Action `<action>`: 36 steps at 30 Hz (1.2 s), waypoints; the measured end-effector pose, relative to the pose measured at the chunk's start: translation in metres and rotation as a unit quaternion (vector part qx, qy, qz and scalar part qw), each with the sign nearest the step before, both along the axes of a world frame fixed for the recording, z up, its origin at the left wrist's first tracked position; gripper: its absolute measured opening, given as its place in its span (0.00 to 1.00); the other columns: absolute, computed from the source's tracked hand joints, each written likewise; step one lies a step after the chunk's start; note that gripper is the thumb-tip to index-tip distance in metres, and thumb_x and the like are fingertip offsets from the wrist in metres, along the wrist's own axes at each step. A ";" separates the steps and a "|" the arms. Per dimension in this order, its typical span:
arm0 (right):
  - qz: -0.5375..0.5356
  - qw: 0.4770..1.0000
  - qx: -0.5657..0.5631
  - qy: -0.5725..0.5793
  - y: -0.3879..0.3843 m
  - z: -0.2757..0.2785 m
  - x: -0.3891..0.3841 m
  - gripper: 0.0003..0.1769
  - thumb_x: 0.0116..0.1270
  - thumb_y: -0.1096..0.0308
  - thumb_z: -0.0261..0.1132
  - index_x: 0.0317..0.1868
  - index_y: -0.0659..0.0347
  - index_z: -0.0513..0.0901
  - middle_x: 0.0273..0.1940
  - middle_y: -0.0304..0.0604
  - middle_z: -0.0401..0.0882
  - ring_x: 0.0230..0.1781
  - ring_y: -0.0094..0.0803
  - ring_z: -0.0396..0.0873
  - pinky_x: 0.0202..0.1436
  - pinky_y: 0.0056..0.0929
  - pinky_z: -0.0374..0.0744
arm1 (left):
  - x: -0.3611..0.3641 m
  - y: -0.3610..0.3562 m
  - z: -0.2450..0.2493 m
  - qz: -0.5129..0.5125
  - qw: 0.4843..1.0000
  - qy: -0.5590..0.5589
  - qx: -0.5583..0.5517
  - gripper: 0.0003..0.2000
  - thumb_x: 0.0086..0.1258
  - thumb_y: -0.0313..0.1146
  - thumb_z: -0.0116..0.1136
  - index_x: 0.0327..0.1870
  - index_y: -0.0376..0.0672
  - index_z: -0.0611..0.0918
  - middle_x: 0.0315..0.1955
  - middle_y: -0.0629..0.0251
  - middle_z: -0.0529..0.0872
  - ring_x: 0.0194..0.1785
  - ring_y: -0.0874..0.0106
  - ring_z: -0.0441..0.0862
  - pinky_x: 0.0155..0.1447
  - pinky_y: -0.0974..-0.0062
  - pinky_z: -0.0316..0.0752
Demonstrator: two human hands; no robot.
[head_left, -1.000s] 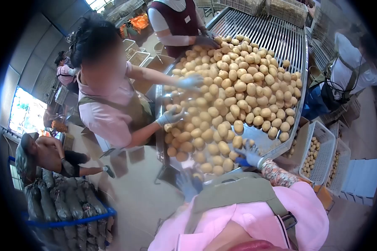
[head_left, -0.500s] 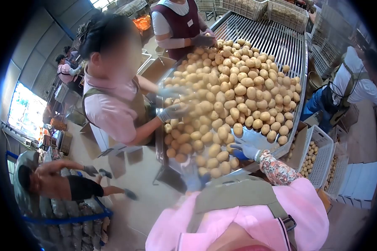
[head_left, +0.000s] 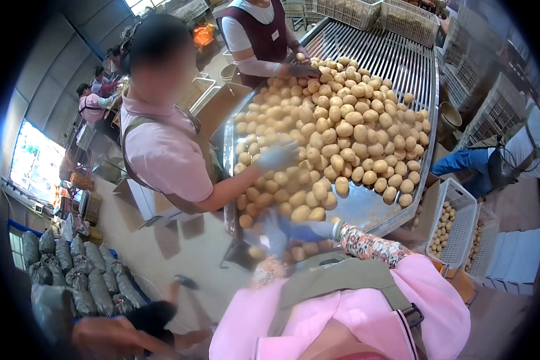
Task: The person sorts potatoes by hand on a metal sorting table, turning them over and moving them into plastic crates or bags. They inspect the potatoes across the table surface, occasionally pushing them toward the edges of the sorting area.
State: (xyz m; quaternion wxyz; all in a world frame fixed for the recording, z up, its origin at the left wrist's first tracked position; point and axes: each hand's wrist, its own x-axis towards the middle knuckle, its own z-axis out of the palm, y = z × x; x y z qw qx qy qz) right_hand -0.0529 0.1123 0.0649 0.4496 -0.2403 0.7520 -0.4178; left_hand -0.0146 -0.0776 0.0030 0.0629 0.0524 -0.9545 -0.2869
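Note:
A big heap of potatoes (head_left: 355, 129) covers much of a slatted metal sorting table (head_left: 375, 209). My left hand (head_left: 274, 234), in a pale glove, is at the near edge of the heap beside several potatoes. From the right, my gloved right hand (head_left: 311, 230) reaches across the near edge towards my left hand. Motion smears the fingers of both hands, so their grip does not show. Several blurred potatoes (head_left: 309, 249) lie between my hands and my apron (head_left: 336, 288).
A co-worker (head_left: 162, 144) at the left reaches a gloved hand (head_left: 279, 156) over the heap. Another person (head_left: 261, 42) works at the far side. White crates (head_left: 456, 225) with potatoes stand at the right. Filled sacks (head_left: 87, 273) sit lower left, near a blurred passing person (head_left: 126, 330).
My right hand has swept left from the bare metal towards my left hand. Several potatoes at the near edge have shifted towards me. The passing person has moved nearer; the co-worker's hand has moved right.

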 end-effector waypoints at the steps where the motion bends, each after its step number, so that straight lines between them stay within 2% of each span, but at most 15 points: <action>1: -0.037 0.988 0.006 -0.148 0.004 -0.017 -0.010 0.25 0.74 0.49 0.48 0.66 0.47 0.71 0.57 0.40 0.74 0.54 0.31 0.72 0.54 0.30 0.72 | 0.004 0.006 0.010 -0.042 0.998 0.042 0.002 0.34 0.68 0.48 0.54 0.72 0.44 0.62 0.67 0.42 0.63 0.68 0.46 0.62 0.69 0.48 0.56; 3: -0.236 0.916 -0.125 -0.300 0.030 -0.032 -0.022 0.22 0.75 0.55 0.48 0.65 0.51 0.72 0.56 0.40 0.75 0.56 0.29 0.71 0.53 0.28 0.73 | 0.029 0.000 -0.029 -0.035 0.991 -0.116 -0.059 0.32 0.69 0.55 0.47 0.73 0.56 0.61 0.71 0.46 0.59 0.70 0.40 0.57 0.71 0.45 0.52; 5: -0.156 0.981 -0.005 0.112 0.077 -0.022 -0.013 0.20 0.73 0.57 0.54 0.59 0.58 0.74 0.52 0.42 0.79 0.51 0.30 0.75 0.53 0.32 0.75 | 0.069 0.000 -0.014 -0.076 0.985 -0.117 -0.103 0.33 0.64 0.47 0.56 0.70 0.47 0.64 0.66 0.43 0.63 0.67 0.45 0.63 0.67 0.49 0.59; 10: -0.181 0.939 0.274 0.096 0.132 -0.033 0.028 0.18 0.70 0.62 0.56 0.58 0.56 0.76 0.46 0.49 0.83 0.47 0.41 0.81 0.54 0.36 0.76 | 0.129 -0.047 -0.040 0.044 0.983 -0.175 -0.024 0.35 0.65 0.52 0.54 0.71 0.45 0.63 0.68 0.44 0.61 0.69 0.42 0.58 0.70 0.47 0.55; 17: -0.047 0.976 0.138 0.163 0.002 -0.183 0.056 0.18 0.72 0.66 0.48 0.56 0.63 0.76 0.49 0.55 0.79 0.48 0.49 0.80 0.53 0.38 0.77 | 0.056 -0.067 -0.046 0.054 0.989 0.121 -0.069 0.33 0.68 0.47 0.55 0.71 0.40 0.62 0.68 0.41 0.61 0.69 0.43 0.60 0.71 0.51 0.57; 20: 0.022 0.965 -0.227 0.127 -0.010 -0.125 0.007 0.16 0.74 0.63 0.50 0.56 0.57 0.77 0.47 0.40 0.79 0.45 0.35 0.77 0.48 0.31 0.75 | -0.008 -0.043 -0.010 0.087 0.996 0.031 -0.001 0.31 0.70 0.48 0.52 0.69 0.38 0.65 0.65 0.40 0.66 0.69 0.43 0.61 0.71 0.54 0.58; 21: -0.125 0.975 -0.065 -0.174 -0.008 -0.149 -0.011 0.16 0.76 0.61 0.47 0.55 0.58 0.76 0.46 0.39 0.77 0.43 0.31 0.74 0.46 0.32 0.75 | -0.018 -0.034 0.004 0.085 0.992 0.012 0.096 0.32 0.70 0.50 0.51 0.69 0.38 0.65 0.64 0.39 0.67 0.69 0.43 0.61 0.71 0.53 0.58; 22: -0.370 0.856 -0.110 -0.343 -0.013 -0.003 -0.010 0.16 0.73 0.61 0.53 0.58 0.51 0.78 0.42 0.34 0.78 0.40 0.26 0.75 0.45 0.28 0.75 | -0.017 -0.027 0.003 0.081 0.993 -0.005 0.091 0.32 0.70 0.50 0.51 0.69 0.38 0.65 0.64 0.39 0.67 0.69 0.43 0.61 0.71 0.53 0.58; 23: -0.195 0.977 -0.065 -0.064 0.006 -0.051 -0.040 0.17 0.73 0.61 0.54 0.59 0.51 0.77 0.42 0.32 0.79 0.38 0.27 0.76 0.43 0.28 0.76 | -0.015 -0.018 0.002 0.067 0.992 -0.071 0.082 0.31 0.70 0.50 0.51 0.68 0.40 0.66 0.64 0.45 0.68 0.69 0.47 0.61 0.70 0.57 0.59; 24: -0.222 0.952 -0.116 0.177 0.018 -0.133 -0.061 0.16 0.72 0.62 0.55 0.56 0.53 0.78 0.43 0.38 0.81 0.40 0.34 0.80 0.42 0.31 0.78 | -0.010 -0.009 0.000 0.053 0.987 -0.135 0.075 0.29 0.70 0.49 0.51 0.68 0.41 0.67 0.64 0.51 0.69 0.69 0.52 0.62 0.69 0.61 0.60; 25: -0.379 0.899 -0.152 -0.159 0.038 -0.068 -0.061 0.17 0.75 0.60 0.50 0.55 0.58 0.78 0.44 0.34 0.78 0.41 0.22 0.74 0.45 0.22 0.76 | 0.000 -0.002 -0.003 0.039 0.977 -0.198 0.066 0.28 0.71 0.49 0.51 0.67 0.43 0.68 0.64 0.57 0.70 0.69 0.56 0.63 0.68 0.66 0.62; 26: -0.334 0.922 -0.028 0.192 0.057 -0.064 -0.062 0.14 0.64 0.63 0.60 0.50 0.54 0.79 0.45 0.55 0.79 0.43 0.49 0.80 0.46 0.40 0.78 | 0.020 0.003 0.000 -0.041 0.976 -0.203 -0.061 0.28 0.70 0.50 0.50 0.68 0.44 0.68 0.67 0.57 0.66 0.71 0.50 0.57 0.69 0.53 0.55; 27: -0.214 0.870 0.167 0.412 0.066 0.040 -0.035 0.16 0.63 0.61 0.60 0.51 0.50 0.79 0.48 0.51 0.79 0.47 0.49 0.79 0.51 0.45 0.75 | 0.042 0.004 0.004 -0.123 0.954 -0.200 -0.185 0.28 0.70 0.50 0.49 0.68 0.46 0.67 0.70 0.57 0.62 0.73 0.44 0.52 0.71 0.40 0.49; 34: -0.056 0.905 0.361 0.219 0.137 -0.071 0.061 0.33 0.67 0.58 0.54 0.73 0.36 0.59 0.78 0.51 0.40 0.78 0.57 0.38 0.74 0.62 0.43 | 0.096 -0.016 0.017 0.012 0.970 -0.123 -0.212 0.35 0.67 0.53 0.54 0.73 0.46 0.62 0.71 0.51 0.60 0.74 0.43 0.51 0.70 0.40 0.51; 36: -0.075 0.916 0.351 0.178 0.108 -0.041 0.058 0.36 0.63 0.66 0.58 0.72 0.38 0.62 0.76 0.49 0.47 0.75 0.55 0.49 0.73 0.55 0.53 | 0.086 -0.025 0.010 0.031 0.967 -0.122 -0.223 0.37 0.67 0.54 0.54 0.73 0.45 0.61 0.72 0.50 0.59 0.74 0.43 0.51 0.71 0.41 0.50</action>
